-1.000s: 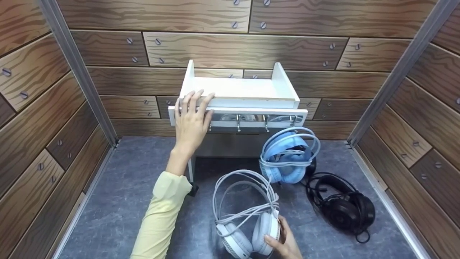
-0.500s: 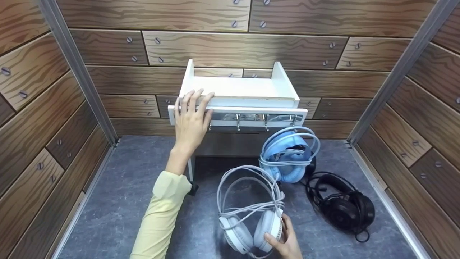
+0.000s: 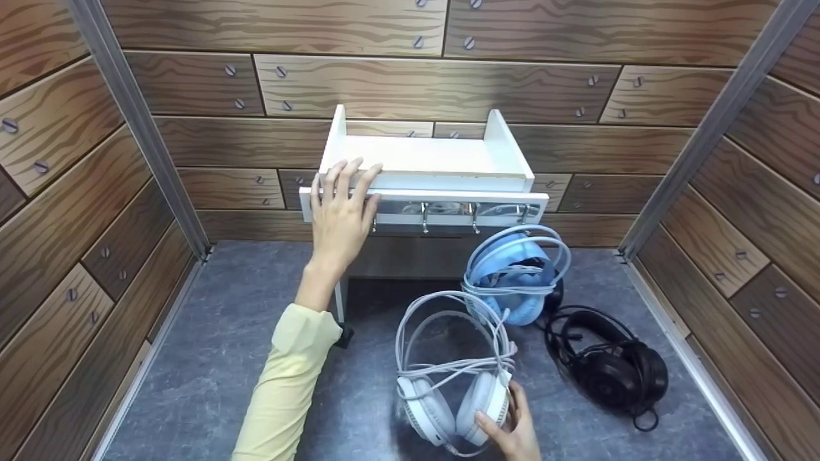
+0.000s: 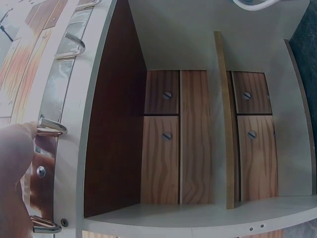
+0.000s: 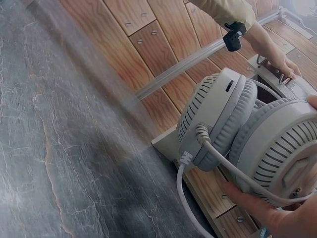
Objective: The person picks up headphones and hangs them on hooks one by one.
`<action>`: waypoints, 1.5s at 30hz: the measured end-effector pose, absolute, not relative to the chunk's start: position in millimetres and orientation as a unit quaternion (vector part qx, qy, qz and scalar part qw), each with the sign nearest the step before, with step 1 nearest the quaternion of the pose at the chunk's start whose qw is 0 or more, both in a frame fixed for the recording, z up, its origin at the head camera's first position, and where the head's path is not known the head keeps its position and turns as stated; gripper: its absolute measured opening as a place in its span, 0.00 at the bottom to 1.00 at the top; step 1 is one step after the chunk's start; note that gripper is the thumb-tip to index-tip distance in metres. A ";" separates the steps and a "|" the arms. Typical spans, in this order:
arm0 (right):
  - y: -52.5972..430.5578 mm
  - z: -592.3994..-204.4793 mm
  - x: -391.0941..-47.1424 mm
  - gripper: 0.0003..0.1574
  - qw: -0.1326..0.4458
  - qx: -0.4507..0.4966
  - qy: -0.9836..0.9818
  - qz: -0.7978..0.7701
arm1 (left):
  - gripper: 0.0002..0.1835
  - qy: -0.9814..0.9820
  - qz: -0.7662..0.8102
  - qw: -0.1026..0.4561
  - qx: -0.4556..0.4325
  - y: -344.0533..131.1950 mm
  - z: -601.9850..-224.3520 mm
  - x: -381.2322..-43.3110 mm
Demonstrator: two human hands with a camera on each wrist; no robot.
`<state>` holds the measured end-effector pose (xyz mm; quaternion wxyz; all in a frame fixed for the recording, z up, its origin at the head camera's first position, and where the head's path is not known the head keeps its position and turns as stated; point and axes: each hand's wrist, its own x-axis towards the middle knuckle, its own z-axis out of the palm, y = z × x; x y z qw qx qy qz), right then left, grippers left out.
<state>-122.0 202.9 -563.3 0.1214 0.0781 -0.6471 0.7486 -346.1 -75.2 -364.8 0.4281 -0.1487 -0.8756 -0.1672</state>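
My left hand (image 3: pixel 339 221) rests on the top edge of the hook rail (image 3: pixel 410 194) at the front of a white shelf unit, fingers spread and nearly straight. In the left wrist view it lies beside the metal hooks (image 4: pixel 52 128). My right hand (image 3: pixel 520 438) grips the white headphones (image 3: pixel 489 400) by the right ear cup, the thumb on the near side. Their headband stands upward, the cable wound across below it. In the right wrist view, ribbed ear cups (image 5: pixel 213 116) sit above my fingers (image 5: pixel 252 203). Blue headphones (image 3: pixel 522 310) hang at the rail's right end.
A black headset (image 3: pixel 612 381) lies on the dark grey floor (image 3: pixel 192 384) to the right, partly behind the blue pair. Wood-patterned walls (image 3: pixel 410 89) enclose three sides. Below the rail, the left wrist view shows a brown panel (image 4: pixel 119 124) and a divider (image 4: pixel 225 124).
The white headphones in my right hand have moved up and slightly right, closer to the blue pair. My left hand stays where it was on the rail.
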 end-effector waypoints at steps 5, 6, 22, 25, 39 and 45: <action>201.7 -562.4 -121.7 0.40 0.133 0.071 -0.649 0.746 | 0.22 -0.875 -0.165 0.431 -0.150 -75.6 -365.1 -346.1; 201.5 -561.8 -121.6 0.40 0.133 0.064 -0.651 0.745 | 0.22 -0.874 -0.165 0.431 -0.150 -75.7 -365.2 -346.0; 200.5 -553.7 -119.9 0.43 0.138 0.014 -0.668 0.731 | 0.22 -0.881 -0.161 0.421 -0.144 -75.5 -363.9 -344.5; 200.3 -554.1 -120.4 0.43 0.144 0.025 -0.666 0.732 | 0.22 -0.881 -0.162 0.421 -0.144 -75.3 -364.1 -344.3; 200.6 -545.7 -122.3 0.46 0.138 0.021 -0.675 0.725 | 0.22 -0.880 -0.168 0.420 -0.148 -75.2 -363.8 -344.4; 201.6 -541.1 -123.2 0.46 0.133 0.009 -0.682 0.719 | 0.23 -0.877 -0.162 0.427 -0.149 -75.0 -363.7 -344.7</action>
